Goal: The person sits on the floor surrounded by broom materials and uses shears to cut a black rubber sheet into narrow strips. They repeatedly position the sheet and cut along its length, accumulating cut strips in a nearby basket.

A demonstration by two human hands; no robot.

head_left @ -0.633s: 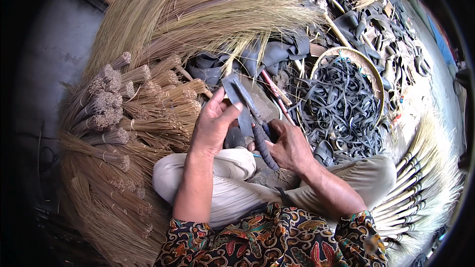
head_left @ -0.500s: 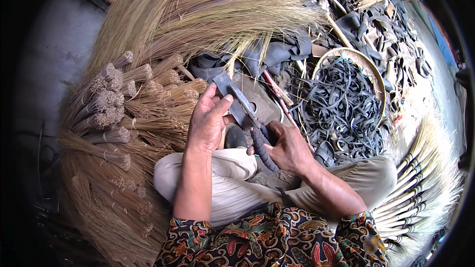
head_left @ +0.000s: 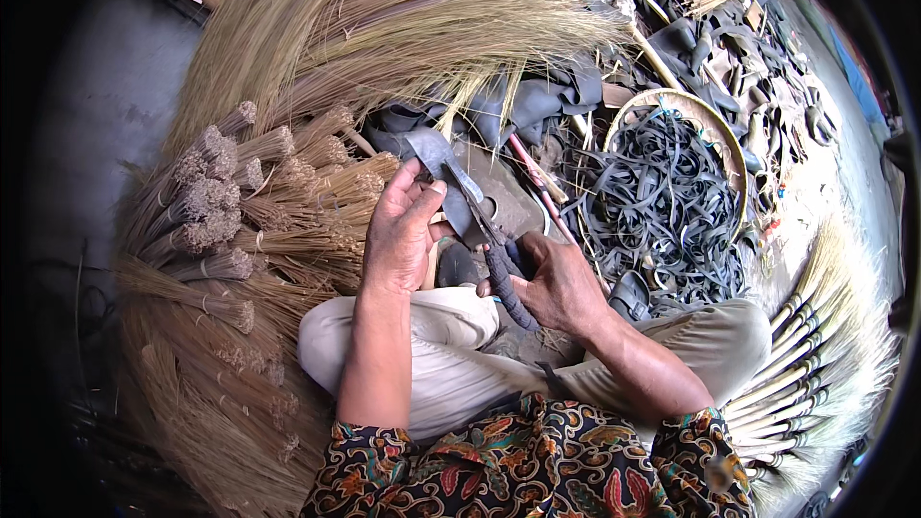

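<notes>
Between the thumb and fingers of my left hand is a flat strip of dark rubber, held up in front of my crossed legs. My right hand grips a pair of scissors with a dark wrapped handle. The scissors' blades point up and left and lie along the rubber strip, crossing its right side. My right fingers are partly hidden behind the handle.
Bundles of dry grass stalks lie on the left, with long grass beyond. A round basket at the right holds many thin black strips. Rubber scraps spread behind it. Finished-looking brushy brooms fan out near my right knee.
The upper end of the rubber strip has bent further left, and the scissors' blades have shifted slightly along it. Both hands stay in almost the same place.
</notes>
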